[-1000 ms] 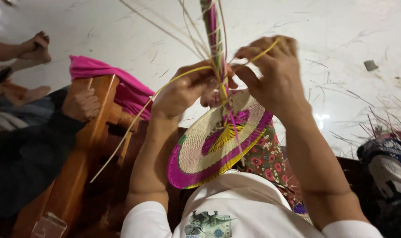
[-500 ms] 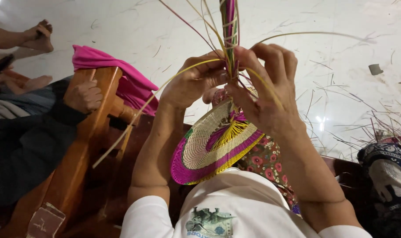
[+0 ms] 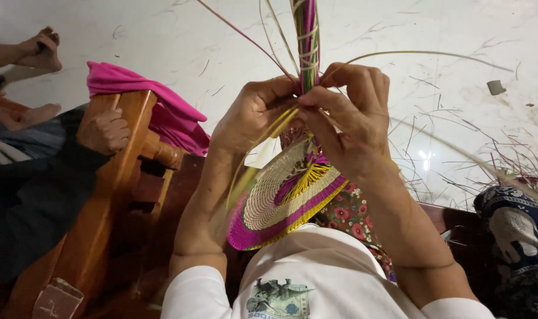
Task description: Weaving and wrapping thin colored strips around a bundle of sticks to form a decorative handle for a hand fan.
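A round woven fan [image 3: 283,201] in cream, pink and yellow rests against my lap, its edge toward my white shirt. Its handle [image 3: 306,35], a bundle of pink, green and pale strips, rises from the top of the fan. My left hand [image 3: 254,112] grips the base of that handle from the left. My right hand [image 3: 348,118] pinches the same spot from the right, with a pale strip [image 3: 425,54] arcing away over its fingers. Loose strands [image 3: 239,35] stick up around the handle.
Another person sits at the left, one hand [image 3: 103,131] on a wooden chair arm [image 3: 112,177], bare feet [image 3: 35,50] on the white floor. A pink cloth [image 3: 145,97] drapes over the chair. Scattered strips litter the floor at right [image 3: 458,147]; a dark patterned cloth [image 3: 517,224] lies at the far right.
Both hands have closed in tighter around the handle base. The yellow strip that looped out to the left is now drawn in, and a pale strip arcs out to the right.
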